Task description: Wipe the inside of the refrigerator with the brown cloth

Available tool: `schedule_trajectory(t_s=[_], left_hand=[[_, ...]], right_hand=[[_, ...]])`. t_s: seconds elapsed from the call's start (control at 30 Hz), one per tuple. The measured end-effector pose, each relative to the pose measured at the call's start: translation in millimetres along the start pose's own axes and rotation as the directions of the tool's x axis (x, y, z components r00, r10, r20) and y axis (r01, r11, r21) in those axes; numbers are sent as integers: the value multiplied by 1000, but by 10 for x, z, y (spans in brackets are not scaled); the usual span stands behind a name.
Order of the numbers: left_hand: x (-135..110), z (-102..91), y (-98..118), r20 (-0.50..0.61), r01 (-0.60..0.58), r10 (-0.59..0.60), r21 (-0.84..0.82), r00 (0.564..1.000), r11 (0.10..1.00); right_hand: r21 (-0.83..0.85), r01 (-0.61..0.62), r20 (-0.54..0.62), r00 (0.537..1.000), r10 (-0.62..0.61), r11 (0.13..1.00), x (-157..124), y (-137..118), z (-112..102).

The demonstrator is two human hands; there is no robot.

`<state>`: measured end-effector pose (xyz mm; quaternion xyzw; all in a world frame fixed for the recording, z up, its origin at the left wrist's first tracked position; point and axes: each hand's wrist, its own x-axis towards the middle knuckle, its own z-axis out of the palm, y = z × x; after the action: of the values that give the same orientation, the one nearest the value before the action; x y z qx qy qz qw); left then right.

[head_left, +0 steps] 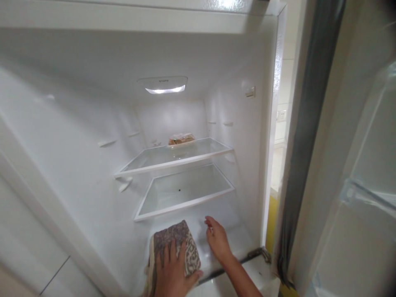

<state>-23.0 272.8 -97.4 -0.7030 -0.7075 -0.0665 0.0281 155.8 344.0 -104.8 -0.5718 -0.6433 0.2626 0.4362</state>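
Observation:
My left hand (173, 268) lies flat on a folded grey-brown cloth (170, 233) with a pale swirl pattern. Its fingers are spread over the top and the thumb reaches past the right edge. The cloth sits low at the front of an open refrigerator (102, 222), and its lower part is hidden by the hand. To the right, my right hand (219, 241) hovers inside near the bottom of the compartment. Its fingers are slightly bent and apart, and nothing shows in them.
Two white-edged glass shelves, an upper one (198, 150) and a lower one (188, 202), hang above my hands. A small packaged item (182, 139) lies on the upper shelf. The door (349, 136) stands open at the right, and a lit lamp (165, 88) is overhead.

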Motion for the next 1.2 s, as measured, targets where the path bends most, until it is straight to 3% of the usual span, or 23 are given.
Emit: schedule_trajectory(t_s=[0.1,0.23,0.33,0.4,0.47,0.63,0.7,0.83,0.9,1.03,1.2], left_hand=[[-15,-4,87,101,-61,51,96,994,994],[-121,141,-240,86,-258,250,101,964,961],[-211,192,-583,48,-479,478,166,877,862],[-200,140,-736,-6,-612,634,255,773,749],[-103,12,-790,-48,-673,726,339,685,657],[308,-409,-666,-34,-661,773,497,633,563],[381,-475,-685,17,-644,762,546,647,535],[299,-378,-978,126,-451,477,594,870,666],[247,-318,-1119,125,-348,337,554,933,756],[329,-325,-1110,126,-261,229,496,965,828],[768,-302,-909,24,-175,182,408,983,896]], right_hand=[[-134,-85,-64,995,77,987,98,305,-225],[-265,-129,-89,990,109,956,190,491,-349],[-330,-108,-72,993,89,938,221,525,-353],[-359,-82,-51,996,69,930,218,534,-345],[-377,-65,-35,998,55,924,206,545,-341],[-392,-73,-32,997,66,917,186,561,-362],[-395,-82,-35,997,74,915,184,552,-376],[-403,-80,-31,997,74,912,169,515,-401],[-405,-70,-26,998,65,911,160,502,-408],[-408,-58,-21,998,54,911,161,517,-401],[-410,-40,1,999,44,911,173,583,-364]])
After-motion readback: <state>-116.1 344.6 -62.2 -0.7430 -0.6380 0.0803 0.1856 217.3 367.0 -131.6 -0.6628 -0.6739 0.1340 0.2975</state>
